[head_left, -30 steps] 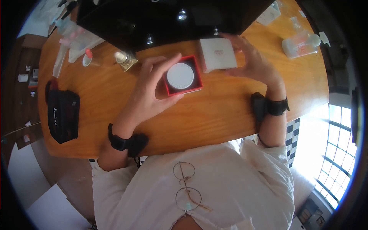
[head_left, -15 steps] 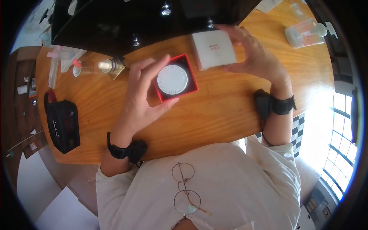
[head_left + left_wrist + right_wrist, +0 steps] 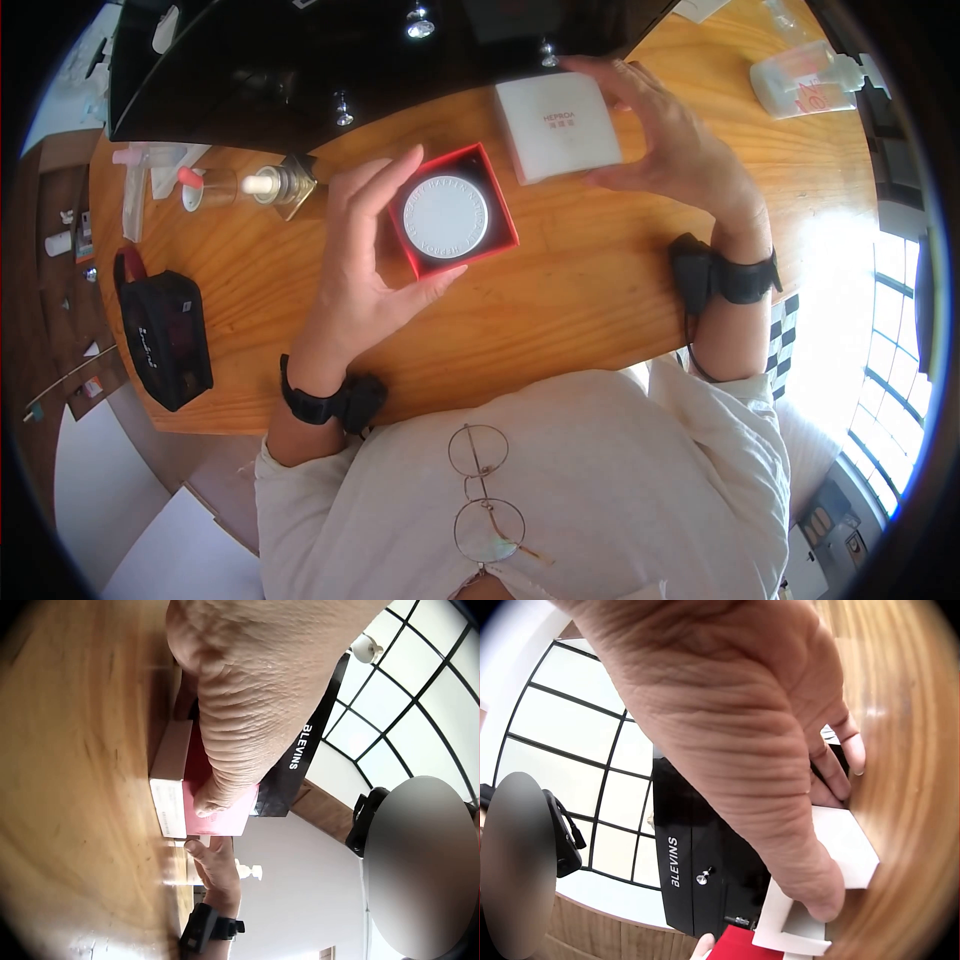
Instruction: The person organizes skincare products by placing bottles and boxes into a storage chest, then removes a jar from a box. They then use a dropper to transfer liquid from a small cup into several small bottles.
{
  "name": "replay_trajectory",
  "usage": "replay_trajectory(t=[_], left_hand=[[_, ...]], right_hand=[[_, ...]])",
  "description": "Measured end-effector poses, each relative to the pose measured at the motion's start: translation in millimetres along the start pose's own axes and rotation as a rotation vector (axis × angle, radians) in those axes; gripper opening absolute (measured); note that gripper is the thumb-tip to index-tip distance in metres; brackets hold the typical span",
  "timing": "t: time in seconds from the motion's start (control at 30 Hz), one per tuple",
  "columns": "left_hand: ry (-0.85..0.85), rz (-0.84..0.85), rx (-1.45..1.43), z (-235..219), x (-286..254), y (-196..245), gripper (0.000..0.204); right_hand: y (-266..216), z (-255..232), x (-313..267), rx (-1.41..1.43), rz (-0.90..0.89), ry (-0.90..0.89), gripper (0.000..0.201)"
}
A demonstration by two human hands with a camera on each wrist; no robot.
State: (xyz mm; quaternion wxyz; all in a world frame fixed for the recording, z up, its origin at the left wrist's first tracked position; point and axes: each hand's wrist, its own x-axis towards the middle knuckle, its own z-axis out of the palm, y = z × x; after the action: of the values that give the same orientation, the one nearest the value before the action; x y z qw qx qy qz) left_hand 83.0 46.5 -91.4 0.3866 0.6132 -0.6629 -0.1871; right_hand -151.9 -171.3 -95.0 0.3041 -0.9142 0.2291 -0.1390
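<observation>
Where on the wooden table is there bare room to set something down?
Bare wood lies between the black pouch and the left hand, and from the red box to the near edge. It is crowded along the black case, around the dropper bottle and white box.

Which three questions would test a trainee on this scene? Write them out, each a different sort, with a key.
1. Multiple choice: what sits inside the red box?
A) a dropper bottle
B) a round white item
C) a pair of glasses
2. True or false: the left hand holds the red box while the right hand touches the white box.
3. Fill in: the black pouch is on the person's ____ side.
Key: 1 B; 2 true; 3 left.
</observation>
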Motion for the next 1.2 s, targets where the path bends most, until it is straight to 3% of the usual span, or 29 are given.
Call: replay_trajectory(t=[0.13, 0.43, 0.63, 1.03, 1.2], left_hand=[[-0.057, 0.033, 0.102, -3.5, 1.7, 2.3, 0.077], [0.058, -0.006, -0.196, 6.9, -6.6, -15.0, 0.079], [-0.069, -0.008, 0.113, -3.0, 1.2, 1.1, 0.08], [0.037, 0.006, -0.163, 6.3, -7.8, -20.4, 0.082], [-0.093, 0.002, 0.091, -5.7, 2.5, -0.6, 0.083]], right_hand=[[1.1, 0.4, 0.3, -0.019, -0.017, 0.006, 0.091], [0.6, 1.2, -0.4, -0.031, -0.003, 0.014, 0.092], [-0.2, 1.3, 0.2, -0.057, -0.043, 0.043, 0.095], [-4.1, -0.4, 0.2, -0.083, 0.032, -0.007, 0.09], [-4.7, -1.1, 1.5, -0.087, 0.025, -0.011, 0.092]])
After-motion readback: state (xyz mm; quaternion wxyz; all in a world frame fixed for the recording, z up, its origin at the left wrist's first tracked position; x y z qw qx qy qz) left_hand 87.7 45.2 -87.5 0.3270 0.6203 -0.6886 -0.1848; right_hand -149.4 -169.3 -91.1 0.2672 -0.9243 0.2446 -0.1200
